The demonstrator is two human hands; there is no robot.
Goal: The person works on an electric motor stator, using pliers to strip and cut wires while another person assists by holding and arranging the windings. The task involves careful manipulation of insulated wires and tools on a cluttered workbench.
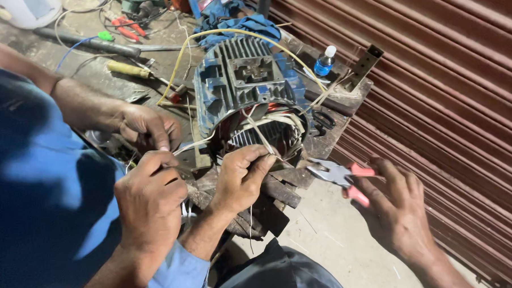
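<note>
A blue finned electric motor housing point(239, 76) lies on a worn wooden bench, its open end toward me, showing copper windings point(272, 108) and white sleeved leads point(278, 123). My left hand point(240, 181) rests at the lower rim of the opening, thumb and fingers pinching a thin white lead point(261, 139) that runs up into the windings. My right hand point(394, 210) is off to the right of the bench, holding red-handled pliers point(339, 174) with the jaws pointing left at the motor. A yellow wire point(179, 61) arcs over the housing.
A co-worker in a blue shirt stands on the left; one hand point(147, 128) and the other hand point(150, 204) work wires beside the motor. A yellow-handled screwdriver point(128, 69), red pliers point(128, 30), a small blue bottle point(324, 62) and scissors point(323, 122) lie around. A brown roller shutter point(447, 86) closes the right.
</note>
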